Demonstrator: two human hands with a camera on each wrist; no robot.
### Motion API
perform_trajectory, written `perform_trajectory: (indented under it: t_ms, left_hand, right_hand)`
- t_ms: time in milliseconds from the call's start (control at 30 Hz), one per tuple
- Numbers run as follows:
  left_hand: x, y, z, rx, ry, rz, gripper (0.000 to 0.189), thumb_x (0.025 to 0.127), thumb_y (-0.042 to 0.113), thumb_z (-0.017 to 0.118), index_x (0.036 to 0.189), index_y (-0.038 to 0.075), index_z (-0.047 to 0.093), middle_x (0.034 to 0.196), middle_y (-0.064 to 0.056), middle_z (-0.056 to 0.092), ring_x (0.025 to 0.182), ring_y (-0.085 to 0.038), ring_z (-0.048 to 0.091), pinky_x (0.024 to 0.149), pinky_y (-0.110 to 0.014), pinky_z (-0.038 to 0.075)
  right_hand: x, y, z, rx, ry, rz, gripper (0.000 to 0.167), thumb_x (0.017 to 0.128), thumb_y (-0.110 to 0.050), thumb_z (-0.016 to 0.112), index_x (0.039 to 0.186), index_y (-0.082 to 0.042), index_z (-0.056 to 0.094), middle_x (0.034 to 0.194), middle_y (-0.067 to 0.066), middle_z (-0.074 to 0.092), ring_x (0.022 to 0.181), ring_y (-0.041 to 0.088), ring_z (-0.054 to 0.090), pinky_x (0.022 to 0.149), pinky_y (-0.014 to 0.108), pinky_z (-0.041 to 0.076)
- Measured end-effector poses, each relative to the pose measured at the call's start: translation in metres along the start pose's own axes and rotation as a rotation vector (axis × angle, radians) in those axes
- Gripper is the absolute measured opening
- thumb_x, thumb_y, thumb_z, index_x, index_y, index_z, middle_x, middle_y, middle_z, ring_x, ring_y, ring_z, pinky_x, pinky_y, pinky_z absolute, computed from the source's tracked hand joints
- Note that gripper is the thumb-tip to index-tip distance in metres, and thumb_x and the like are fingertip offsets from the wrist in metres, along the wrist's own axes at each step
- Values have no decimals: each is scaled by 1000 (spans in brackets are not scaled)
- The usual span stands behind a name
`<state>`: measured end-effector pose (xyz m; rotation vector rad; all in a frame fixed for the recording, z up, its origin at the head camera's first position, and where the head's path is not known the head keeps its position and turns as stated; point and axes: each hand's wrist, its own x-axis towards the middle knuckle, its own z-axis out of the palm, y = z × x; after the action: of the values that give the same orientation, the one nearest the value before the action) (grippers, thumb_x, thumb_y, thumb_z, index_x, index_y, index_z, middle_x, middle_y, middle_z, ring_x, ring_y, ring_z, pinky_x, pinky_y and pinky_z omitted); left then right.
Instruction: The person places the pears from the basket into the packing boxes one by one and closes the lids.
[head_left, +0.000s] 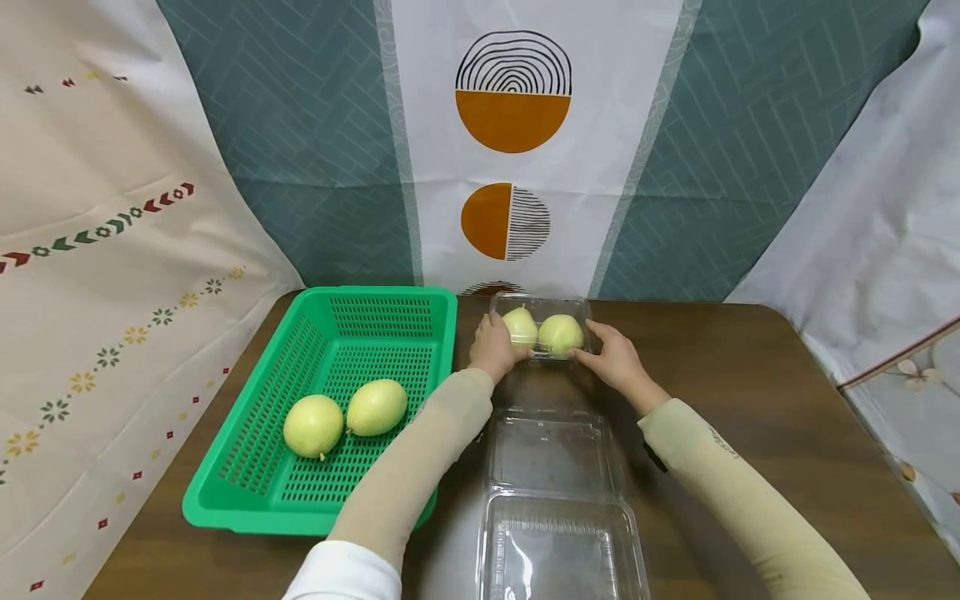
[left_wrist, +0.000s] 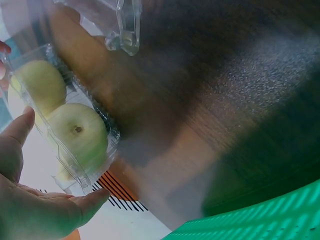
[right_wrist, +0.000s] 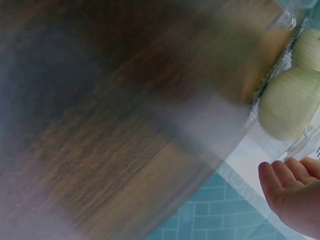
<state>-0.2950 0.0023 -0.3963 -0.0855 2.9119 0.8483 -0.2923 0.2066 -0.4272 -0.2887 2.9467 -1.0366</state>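
Observation:
Two pale yellow-green pears [head_left: 561, 335] sit side by side in a clear plastic clamshell box [head_left: 551, 307] at the table's far edge. Its lid lies over them; whether it is latched I cannot tell. My left hand [head_left: 495, 346] grips the box's left end, thumb along the near side. At the right end my right hand [head_left: 617, 360] holds the corner, thumb in front and fingers at the side. In the left wrist view, the left hand [left_wrist: 42, 200] spans the box corner beside a pear [left_wrist: 79, 135]. The right hand's curled fingers [right_wrist: 272, 182] meet the box edge.
A green plastic basket [head_left: 450, 333] stands at the left with two more pears [head_left: 377, 407] in it. An opened clear clamshell box [head_left: 558, 454] lies on the brown wooden table [head_left: 720, 375] between the forearms. Patterned cloth [head_left: 300, 150] hangs behind the table and at both sides.

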Motion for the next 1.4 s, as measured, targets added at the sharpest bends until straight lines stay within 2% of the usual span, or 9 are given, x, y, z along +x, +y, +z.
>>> perform_trajectory:
  t_ms: [300, 533, 667, 833, 1067, 1400]
  left_hand:
    - [-9, -2, 3, -7, 11, 19, 92, 78, 35, 78, 143, -6, 28, 150, -23, 31, 136, -35, 36, 101, -47, 43]
    - [-14, 1, 3, -10, 45, 57, 81, 78, 35, 77, 136, -5, 37, 143, -20, 40, 126, -34, 46, 94, -47, 48]
    - [-18, 4, 4, -85, 44, 94, 73, 81, 34, 74, 134, -4, 39, 137, -20, 43, 120, -33, 49, 91, -46, 49]
    - [-24, 7, 2, -176, 49, 102, 73, 84, 35, 71, 136, -3, 37, 134, -21, 43, 120, -35, 47, 94, -46, 47]
    - [-35, 17, -16, -256, 47, 122, 76, 86, 36, 69, 141, -2, 32, 140, -22, 37, 128, -36, 39, 100, -46, 42]
    - [-68, 25, -50, -344, 32, 198, 85, 84, 42, 70, 145, 1, 27, 146, -18, 32, 135, -35, 33, 106, -47, 38]
  right_hand:
    - [-10, 2, 4, 9, 0, 13, 71, 90, -26, 65, 144, 7, 32, 145, 29, 34, 133, 45, 33, 106, 57, 32]
    - [-17, 1, 3, -9, 27, 0, 72, 90, -27, 66, 143, 8, 32, 145, 30, 35, 132, 45, 35, 106, 57, 32]
    - [-22, 0, 3, -23, 60, -15, 73, 89, -28, 67, 143, 7, 33, 145, 29, 35, 131, 44, 37, 104, 56, 34]
    - [-29, -3, 3, -20, 92, -71, 73, 88, -27, 68, 142, 7, 34, 144, 28, 37, 129, 43, 40, 102, 56, 37]
    - [-39, -15, -7, -68, 107, -131, 76, 87, -30, 70, 143, 6, 34, 145, 26, 37, 132, 42, 36, 105, 56, 34]
    - [-61, -34, -28, -107, 111, -145, 81, 86, -38, 69, 144, 6, 32, 145, 26, 36, 133, 44, 33, 105, 59, 32]
